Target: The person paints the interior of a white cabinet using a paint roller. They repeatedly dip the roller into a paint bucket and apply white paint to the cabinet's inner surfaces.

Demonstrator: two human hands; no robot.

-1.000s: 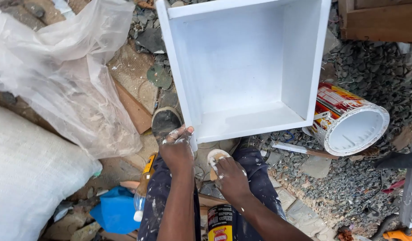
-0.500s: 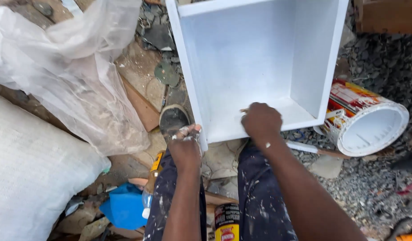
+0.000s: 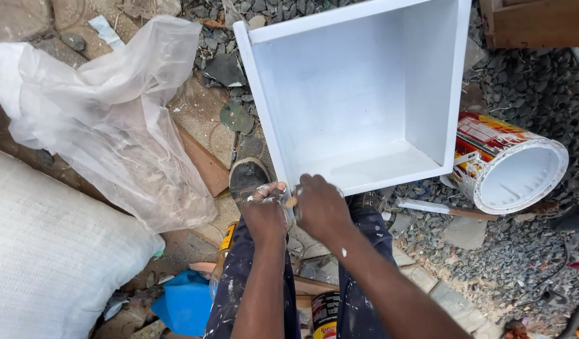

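At box corner: both hands (image 3: 296,210) working filler in.
Left hand (image 3: 264,213) bracing, fingers curled; right hand (image 3: 321,207) pinching putty lump (image 3: 291,202) against white-painted open wooden box (image 3: 358,100); interior already coated, corner remaining.

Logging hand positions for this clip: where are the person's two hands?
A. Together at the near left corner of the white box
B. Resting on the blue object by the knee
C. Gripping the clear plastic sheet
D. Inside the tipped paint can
A: the left hand and right hand meet at the near left corner of the white box, away from the paint can.
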